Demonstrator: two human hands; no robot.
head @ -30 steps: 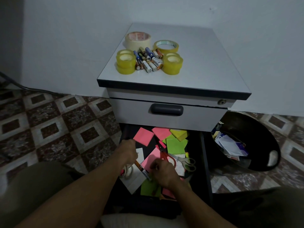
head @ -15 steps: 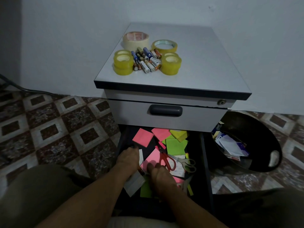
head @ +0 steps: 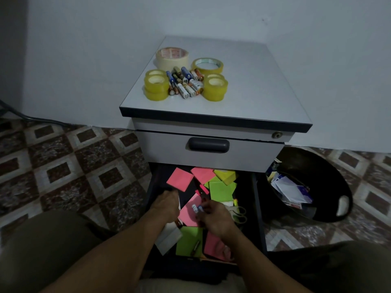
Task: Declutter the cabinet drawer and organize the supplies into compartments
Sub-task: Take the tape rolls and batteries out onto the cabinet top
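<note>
The fingers of your right hand [head: 216, 220] curl and pinch a small white and blue battery [head: 195, 207]. It is low in the middle of the frame, over the pink sticky notes [head: 190, 216] in the open drawer [head: 254, 208]. Your left hand [head: 167, 205] is just beside it, with fingers pointing down into the drawer. I cannot tell if they hold anything. More batteries [head: 186, 84] and tape rolls [head: 155, 86] sit on the cabinet top [head: 254, 81], in the upper middle.
</note>
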